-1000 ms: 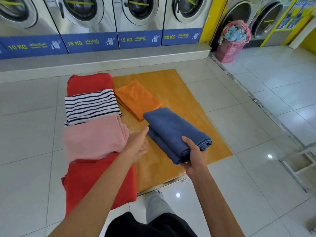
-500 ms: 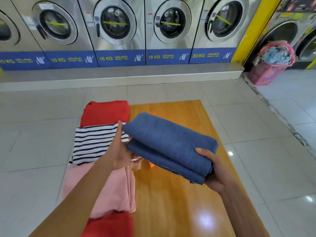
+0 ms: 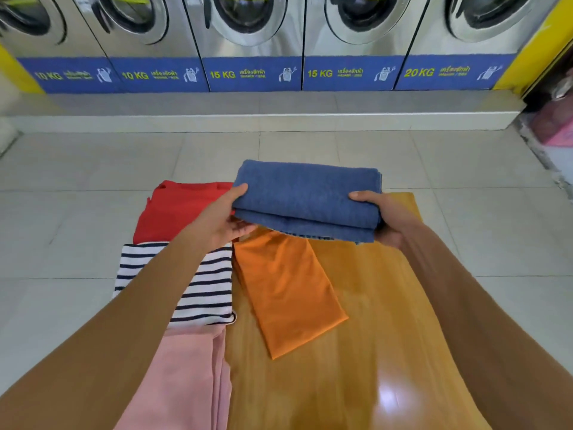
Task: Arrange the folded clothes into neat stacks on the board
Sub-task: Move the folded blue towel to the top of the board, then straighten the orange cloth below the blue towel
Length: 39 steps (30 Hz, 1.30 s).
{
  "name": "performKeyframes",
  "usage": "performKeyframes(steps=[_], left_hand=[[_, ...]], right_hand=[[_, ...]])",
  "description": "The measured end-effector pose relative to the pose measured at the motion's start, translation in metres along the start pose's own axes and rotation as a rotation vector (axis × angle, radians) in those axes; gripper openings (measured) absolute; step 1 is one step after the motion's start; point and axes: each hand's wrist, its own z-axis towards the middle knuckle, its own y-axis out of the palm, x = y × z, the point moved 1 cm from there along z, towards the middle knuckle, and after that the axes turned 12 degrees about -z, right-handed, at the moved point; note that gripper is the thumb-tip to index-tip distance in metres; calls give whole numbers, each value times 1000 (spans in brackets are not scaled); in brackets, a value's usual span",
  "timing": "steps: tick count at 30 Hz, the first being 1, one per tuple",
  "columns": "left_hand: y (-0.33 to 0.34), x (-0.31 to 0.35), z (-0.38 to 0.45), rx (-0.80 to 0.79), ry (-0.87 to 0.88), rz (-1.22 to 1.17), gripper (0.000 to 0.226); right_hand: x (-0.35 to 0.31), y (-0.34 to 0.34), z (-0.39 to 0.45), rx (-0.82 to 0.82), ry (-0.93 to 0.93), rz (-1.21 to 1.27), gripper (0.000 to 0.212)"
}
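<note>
A folded blue towel [image 3: 307,193] is held in the air above the far end of the wooden board [image 3: 372,305]. My left hand [image 3: 221,220] grips its left end and my right hand [image 3: 389,218] grips its right end. Below it a folded orange cloth [image 3: 285,290] lies on the board. Along the board's left side lie a folded red garment [image 3: 176,209], a navy-and-white striped one [image 3: 204,290] and a pink one [image 3: 186,377], partly hidden by my left forearm.
A row of steel washing machines [image 3: 254,41] on a raised tiled step [image 3: 263,116] closes off the far side. A pink laundry basket [image 3: 555,128] stands at the right edge. White floor tiles [image 3: 62,228] surround the board.
The blue towel has gone from lying on the board to being held up and carried toward the board's far end, turned square to me. The orange cloth is uncovered again.
</note>
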Motion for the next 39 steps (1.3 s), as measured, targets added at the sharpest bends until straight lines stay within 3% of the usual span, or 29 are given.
performKeyframes(steps=[3, 6, 8, 10, 14, 18, 21, 24, 26, 28, 31, 35, 37, 39], left_hand=[[0, 3, 31, 38, 25, -41, 57], [-4, -11, 55, 172, 35, 16, 41], [-9, -29, 65, 300, 60, 206, 36], [-12, -42, 67, 380, 127, 445, 47], [-6, -47, 58, 484, 246, 582, 54], [0, -61, 42, 459, 252, 751, 47], [-4, -76, 32, 319, 259, 981, 61], [-9, -80, 28, 276, 249, 1108, 78], [-9, -84, 25, 261, 188, 1242, 73], [-10, -91, 20, 243, 77, 1382, 66], [-6, -104, 9, 152, -63, 1470, 74], [-4, -113, -2, 8, -27, 1385, 38], [-5, -120, -9, -62, 30, 1430, 44], [-3, -128, -18, -138, 53, 1593, 51]], right_hand=[[-3, -2, 52, 71, -39, 22, 60], [12, 1, 92, 185, -76, -9, 64], [33, 5, 107, 246, -99, -130, 63], [48, 6, 115, 320, -128, -230, 62], [51, 5, 120, 437, -135, -354, 80], [61, 12, 96, 552, -103, -408, 86], [86, 19, 57, 609, -34, -428, 77], [124, 23, 3, 501, 150, -628, 60], [149, 23, -34, 339, 285, -738, 46], [168, 24, -65, 262, 334, -748, 58], [180, 30, -98, 285, 368, -784, 59], [194, 19, -125, 126, 485, -987, 62], [201, 23, -140, 41, 522, -1083, 59], [206, 34, -149, 60, 461, -1169, 41]])
